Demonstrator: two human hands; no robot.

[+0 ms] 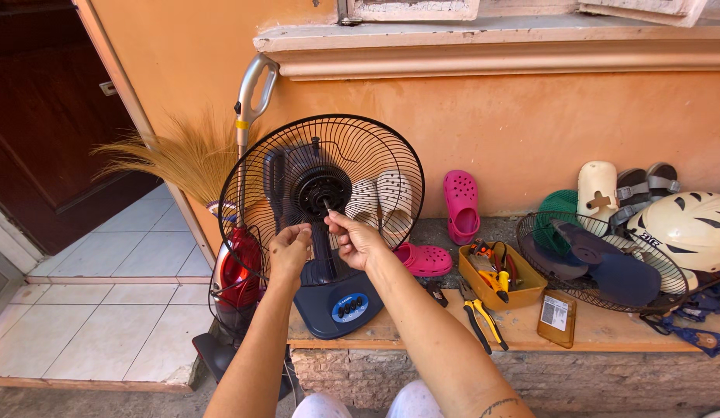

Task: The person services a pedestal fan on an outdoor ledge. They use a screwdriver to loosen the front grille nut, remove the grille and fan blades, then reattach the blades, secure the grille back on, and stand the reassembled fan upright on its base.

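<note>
- At the near edge of the frame, two bare forearms reach up from the person's lap toward a blue table fan [329, 232] standing on the table [522, 329], a stone-fronted ledge against an orange wall.
- Left hand [290, 249]: fingers curled together, resting against the rear grille [255, 178] of the fan beside the motor housing; whether it grips a wire I cannot tell.
- Right hand [356, 238]: thumb and fingertips pinched on the thin motor shaft [327, 205] that sticks out of the fan's black hub.
- Fan has no blade or front guard fitted; blue base with a round control panel sits at the table's front edge.
- Right of the fan base: yellow-handled pliers [480, 317] lying flat, and a yellow tray [503, 275] of small tools just behind them.
- Further right: a flat brown rectangular package [557, 319] bearing a white label, near the table's front edge.
- Behind it: the detached front grille [600, 267] lying flat, holding the dark blue blade [608, 263].
- Far right: white helmet [689, 228].
- Against the wall: pink clogs [460, 205], sandals.
- Left of the fan: red vacuum cleaner [236, 279], straw broom [182, 159].
</note>
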